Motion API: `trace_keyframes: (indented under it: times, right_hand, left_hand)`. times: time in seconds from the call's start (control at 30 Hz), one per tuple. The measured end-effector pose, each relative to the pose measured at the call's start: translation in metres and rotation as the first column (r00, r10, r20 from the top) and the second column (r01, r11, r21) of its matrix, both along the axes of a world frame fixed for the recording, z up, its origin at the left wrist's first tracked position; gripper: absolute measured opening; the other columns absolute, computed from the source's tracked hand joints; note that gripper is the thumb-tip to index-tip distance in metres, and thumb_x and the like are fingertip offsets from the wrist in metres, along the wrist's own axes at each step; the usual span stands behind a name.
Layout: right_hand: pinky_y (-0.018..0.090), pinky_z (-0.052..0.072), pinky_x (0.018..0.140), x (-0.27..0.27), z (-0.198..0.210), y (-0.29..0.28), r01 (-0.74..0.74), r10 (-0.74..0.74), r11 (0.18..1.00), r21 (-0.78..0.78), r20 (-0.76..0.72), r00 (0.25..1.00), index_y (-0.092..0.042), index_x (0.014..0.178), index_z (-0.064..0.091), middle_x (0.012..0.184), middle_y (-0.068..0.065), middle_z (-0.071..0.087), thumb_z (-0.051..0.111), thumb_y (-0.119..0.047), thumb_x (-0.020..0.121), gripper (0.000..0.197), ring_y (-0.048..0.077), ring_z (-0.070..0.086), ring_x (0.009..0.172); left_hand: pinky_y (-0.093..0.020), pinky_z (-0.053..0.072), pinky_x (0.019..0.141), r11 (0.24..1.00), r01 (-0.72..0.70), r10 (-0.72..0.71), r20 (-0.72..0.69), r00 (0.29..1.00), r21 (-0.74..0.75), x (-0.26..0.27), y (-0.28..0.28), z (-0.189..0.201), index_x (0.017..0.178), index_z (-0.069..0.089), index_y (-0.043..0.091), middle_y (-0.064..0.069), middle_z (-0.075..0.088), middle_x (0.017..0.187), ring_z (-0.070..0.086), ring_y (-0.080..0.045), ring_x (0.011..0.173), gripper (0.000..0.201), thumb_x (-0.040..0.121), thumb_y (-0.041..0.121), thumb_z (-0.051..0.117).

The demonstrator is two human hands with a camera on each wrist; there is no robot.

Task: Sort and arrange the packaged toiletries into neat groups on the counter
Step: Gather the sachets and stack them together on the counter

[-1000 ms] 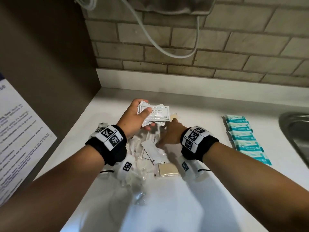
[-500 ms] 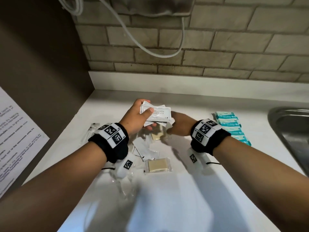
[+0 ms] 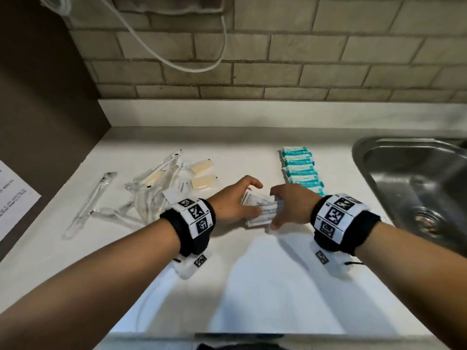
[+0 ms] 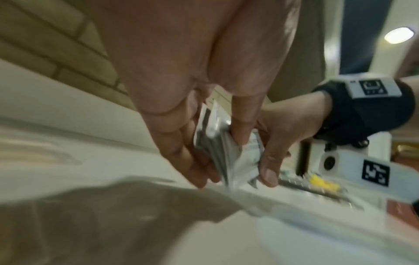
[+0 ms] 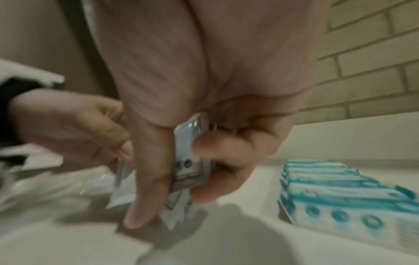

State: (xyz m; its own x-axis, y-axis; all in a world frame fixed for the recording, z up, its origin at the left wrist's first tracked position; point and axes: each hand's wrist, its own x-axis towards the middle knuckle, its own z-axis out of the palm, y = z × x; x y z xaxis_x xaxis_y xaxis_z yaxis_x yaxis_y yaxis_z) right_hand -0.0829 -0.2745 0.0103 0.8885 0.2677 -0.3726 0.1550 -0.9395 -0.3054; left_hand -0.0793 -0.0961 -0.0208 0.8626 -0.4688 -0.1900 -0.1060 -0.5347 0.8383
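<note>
Both hands hold one stack of white shampoo sachets (image 3: 261, 209) just above the white counter (image 3: 252, 286), left of the teal row. My left hand (image 3: 236, 202) grips the stack's left side, thumb in front, fingers behind (image 4: 181, 152). My right hand (image 3: 288, 204) grips its right end, thumb and fingers curled round the sachets (image 5: 191, 161). A neat row of teal-and-white packets (image 3: 300, 170) lies to the right (image 5: 340, 193). Loose clear-wrapped toothbrushes (image 3: 151, 188), a separate wrapped one (image 3: 88, 205), two cream soap bars (image 3: 203, 176) and a white sachet (image 3: 177, 192) lie at the left.
A steel sink (image 3: 417, 193) is sunk into the counter at the right. A brick wall with a hanging white cable (image 3: 177, 54) stands behind. A brown side wall with a printed sheet (image 3: 12, 198) closes the left. The counter's front edge (image 3: 240, 335) runs near me.
Both hands moved right and down with the sachet stack, from over the loose pile to beside the teal row. The right hand now grips the stack too. The head view has shifted.
</note>
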Motion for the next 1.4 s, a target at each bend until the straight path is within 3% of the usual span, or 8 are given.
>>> trace_keyframes:
  times: [0.13,0.33,0.47,0.6,0.77,1.13,1.27,1.4]
  right_hand:
    - [0.03,0.046,0.073,-0.016,-0.024,-0.004,-0.069,0.082,0.985,-0.161,0.078,0.994,-0.016,0.106,0.052,0.101,0.003,0.064,0.079,-0.036,0.072,0.049,0.024,0.062,0.094]
    - [0.031,0.043,0.069,-0.027,-0.04,-0.011,-0.109,0.129,0.981,-0.162,0.123,0.984,-0.015,0.112,0.045,0.105,0.004,0.058,0.07,-0.047,0.079,0.052,0.021,0.054,0.081]
    - [0.032,0.042,0.072,-0.034,-0.046,-0.008,-0.133,0.133,0.991,-0.009,0.05,0.99,-0.012,0.122,0.042,0.114,0.006,0.046,0.069,-0.037,0.082,0.054,0.027,0.059,0.093]
    - [0.039,0.052,0.073,-0.033,-0.047,-0.008,-0.119,0.119,0.993,0.0,0.038,0.992,-0.013,0.112,0.044,0.107,0.004,0.04,0.069,-0.03,0.077,0.046,0.023,0.056,0.079]
    - [0.034,0.046,0.072,-0.02,-0.041,-0.008,-0.174,0.179,0.984,-0.044,0.156,0.972,-0.007,0.114,0.045,0.11,0.012,0.051,0.06,-0.024,0.088,0.035,0.031,0.059,0.09]
    - [0.035,0.04,0.067,-0.019,-0.052,-0.008,-0.191,0.201,0.978,-0.085,0.121,0.972,-0.007,0.121,0.038,0.114,0.009,0.041,0.054,-0.029,0.091,0.041,0.03,0.057,0.082]
    - [0.033,0.045,0.07,-0.017,-0.046,-0.014,-0.195,0.193,0.981,0.015,0.098,0.976,-0.009,0.117,0.045,0.107,0.007,0.05,0.062,-0.028,0.087,0.04,0.024,0.057,0.082]
    - [0.029,0.049,0.07,-0.016,-0.037,-0.027,-0.187,0.175,0.981,0.059,0.175,0.969,-0.015,0.104,0.064,0.094,0.003,0.065,0.068,-0.025,0.081,0.025,0.023,0.061,0.084]
  left_hand:
    - [-0.027,0.046,0.08,0.932,0.102,-0.163,0.151,0.975,0.349,-0.011,-0.013,-0.002,0.115,0.058,0.026,0.005,0.063,0.103,0.06,-0.019,0.095,0.029,0.087,0.025,0.064]
    - [-0.039,0.048,0.082,0.667,0.078,-0.285,0.157,0.946,0.741,-0.026,-0.02,0.001,0.127,0.046,0.023,-0.005,0.048,0.114,0.057,-0.027,0.094,0.038,0.094,0.041,0.044]
    - [-0.038,0.043,0.076,0.679,0.132,-0.275,0.083,0.958,0.722,-0.039,-0.032,-0.015,0.132,0.034,0.01,-0.01,0.039,0.122,0.052,-0.029,0.083,0.047,0.093,0.033,0.047]
    - [-0.039,0.04,0.07,0.708,0.132,-0.25,0.072,0.966,0.693,-0.039,-0.036,-0.014,0.13,0.031,0.011,-0.011,0.037,0.118,0.049,-0.028,0.075,0.047,0.089,0.019,0.051]
    - [-0.037,0.037,0.062,0.712,0.042,-0.248,0.196,0.949,0.701,-0.026,-0.028,-0.015,0.123,0.035,0.014,-0.009,0.037,0.112,0.043,-0.022,0.056,0.037,0.089,0.005,0.048]
    - [-0.036,0.038,0.068,0.771,0.063,-0.185,0.128,0.974,0.634,-0.035,-0.038,-0.018,0.133,0.03,0.01,-0.011,0.033,0.126,0.047,-0.028,0.07,0.046,0.091,0.019,0.045]
    - [-0.032,0.042,0.089,0.842,0.059,-0.121,0.08,0.989,0.537,-0.03,-0.028,-0.015,0.146,0.02,0.01,-0.01,0.035,0.142,0.055,-0.028,0.104,0.056,0.095,0.015,0.042]
    - [-0.025,0.042,0.087,0.868,0.05,-0.122,0.115,0.986,0.495,-0.028,-0.011,-0.006,0.136,0.046,0.016,-0.006,0.062,0.123,0.059,-0.021,0.107,0.041,0.095,0.022,0.052]
